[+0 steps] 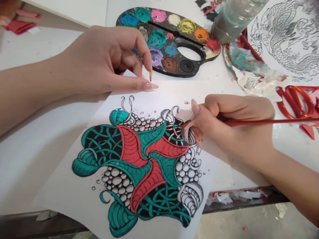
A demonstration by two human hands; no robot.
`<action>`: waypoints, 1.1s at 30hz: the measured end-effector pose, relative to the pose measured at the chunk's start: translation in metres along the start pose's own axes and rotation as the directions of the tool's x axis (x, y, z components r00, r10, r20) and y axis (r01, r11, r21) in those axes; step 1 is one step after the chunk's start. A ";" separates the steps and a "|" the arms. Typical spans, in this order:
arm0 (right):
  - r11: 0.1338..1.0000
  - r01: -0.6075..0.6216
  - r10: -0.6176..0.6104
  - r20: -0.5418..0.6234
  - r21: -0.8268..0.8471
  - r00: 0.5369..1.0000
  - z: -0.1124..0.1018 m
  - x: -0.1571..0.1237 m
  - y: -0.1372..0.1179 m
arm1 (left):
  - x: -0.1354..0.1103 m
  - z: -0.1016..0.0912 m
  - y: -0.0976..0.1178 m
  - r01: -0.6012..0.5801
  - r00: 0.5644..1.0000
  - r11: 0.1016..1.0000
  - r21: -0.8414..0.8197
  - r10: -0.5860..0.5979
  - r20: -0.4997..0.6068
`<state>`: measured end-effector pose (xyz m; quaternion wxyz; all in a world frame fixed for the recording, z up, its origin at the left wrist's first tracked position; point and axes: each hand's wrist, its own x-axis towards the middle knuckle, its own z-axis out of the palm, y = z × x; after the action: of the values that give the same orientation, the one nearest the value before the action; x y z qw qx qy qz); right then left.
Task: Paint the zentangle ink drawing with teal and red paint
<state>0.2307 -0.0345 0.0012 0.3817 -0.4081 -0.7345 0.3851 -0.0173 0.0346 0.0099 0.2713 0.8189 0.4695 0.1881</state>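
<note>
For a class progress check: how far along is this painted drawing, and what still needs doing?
Done: the red and teal shapes of the drawing look fully painted. In hand: the right hand holds a red paintbrush at the black stripes, and the left hand rests by the paper. Left: the pebbles and shell show no colour, perhaps deliberately.

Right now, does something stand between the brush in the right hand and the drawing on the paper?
Nothing visible stands there. The red-handled brush in the right hand reaches straight to the inked drawing. The hand's fingers partly hide the tip, so I cannot tell if it touches.
</note>
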 end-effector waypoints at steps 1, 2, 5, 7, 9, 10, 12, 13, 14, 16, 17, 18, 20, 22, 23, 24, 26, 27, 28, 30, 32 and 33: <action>1.000 0.005 -0.005 -0.006 0.004 1.000 0.000 -0.001 0.001 | 0.000 0.000 0.000 0.000 1.000 1.000 -0.004 0.000 0.001; 1.000 0.011 -0.011 -0.010 0.003 1.000 0.000 -0.001 0.002 | 0.000 0.000 0.001 -0.002 1.000 1.000 -0.002 0.002 0.003; 1.000 0.007 -0.007 0.001 -0.021 1.000 -0.001 -0.003 0.001 | -0.001 0.001 0.004 0.013 1.000 0.999 0.040 -0.013 -0.002; 1.000 0.001 -0.001 -0.003 -0.013 1.000 0.000 -0.003 0.000 | -0.001 0.002 0.006 0.035 0.999 0.998 0.053 -0.034 -0.008; 1.000 -0.012 0.012 0.006 -0.004 1.000 -0.001 -0.003 -0.001 | -0.001 0.002 0.006 0.037 0.999 0.999 0.037 -0.037 -0.012; 1.000 -0.016 0.016 0.014 -0.002 1.000 -0.001 -0.003 -0.001 | -0.001 0.002 0.006 0.031 0.999 0.999 0.019 -0.030 -0.013; 1.000 -0.020 0.020 0.032 0.007 0.999 -0.001 -0.002 -0.001 | -0.001 0.002 0.004 0.017 1.000 1.000 -0.024 -0.018 -0.020; 1.000 -0.019 0.018 0.038 0.015 0.999 -0.002 -0.002 -0.001 | -0.001 0.002 0.003 0.015 1.000 0.999 -0.040 -0.016 -0.025; 1.000 -0.014 0.013 0.041 0.025 0.999 -0.002 -0.001 0.000 | -0.001 0.002 0.002 0.015 0.999 0.999 -0.049 -0.016 -0.029; 0.999 -0.019 0.018 0.045 0.027 0.999 -0.002 -0.001 -0.001 | -0.001 0.001 0.001 0.014 0.999 0.999 -0.053 -0.016 -0.033; 1.000 -0.021 0.020 0.050 0.022 0.999 -0.002 0.000 -0.001 | -0.001 0.001 0.001 0.012 0.999 0.998 -0.055 -0.014 -0.032; 1.000 -0.021 0.020 0.055 0.019 0.998 -0.002 0.000 -0.002 | -0.001 0.001 0.001 0.011 0.999 0.998 -0.058 -0.013 -0.031; 1.000 -0.023 0.022 0.056 0.021 0.998 -0.002 0.000 -0.002 | -0.001 0.001 0.002 0.013 0.999 0.998 -0.066 -0.015 -0.030; 0.999 -0.020 0.019 0.047 0.033 0.999 -0.002 -0.001 -0.002 | -0.001 0.002 0.003 0.008 1.000 0.998 -0.069 -0.010 -0.027; 0.999 -0.022 0.021 0.040 0.038 0.999 -0.002 -0.001 -0.002 | 0.000 0.002 0.003 0.005 1.000 0.998 -0.067 -0.007 -0.028; 0.999 -0.030 0.028 0.039 0.041 0.999 -0.002 -0.001 -0.003 | 0.000 0.002 0.003 0.001 1.000 0.998 -0.065 -0.003 -0.029; 0.998 -0.039 0.035 0.054 0.058 0.998 -0.002 -0.001 -0.002 | 0.000 0.002 0.003 0.001 0.999 0.998 -0.063 -0.003 -0.032; 0.997 -0.041 0.037 0.059 0.066 0.998 -0.002 0.000 -0.002 | 0.000 0.003 0.002 0.002 0.999 0.998 -0.061 -0.004 -0.035; 0.996 -0.042 0.037 0.062 0.073 0.997 -0.002 0.000 -0.002 | 0.000 0.003 0.002 -0.001 0.999 0.998 -0.060 -0.001 -0.035; 0.997 -0.034 0.030 0.047 0.072 0.998 -0.001 0.000 -0.001 | 0.000 0.003 0.000 -0.018 0.999 0.998 -0.053 0.016 -0.029; 0.998 -0.020 0.018 0.033 0.066 0.999 -0.001 0.000 0.001 | 0.000 0.002 0.000 -0.032 0.999 0.999 -0.035 0.032 -0.025; 0.998 -0.009 0.007 0.035 0.070 0.999 -0.001 0.000 0.001 | 0.000 0.002 0.000 -0.037 0.999 0.999 -0.028 0.036 -0.023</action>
<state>0.2321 -0.0340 0.0005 0.3816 -0.3907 -0.7254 0.4189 -0.0164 0.0346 0.0082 0.2740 0.8212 0.4547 0.2090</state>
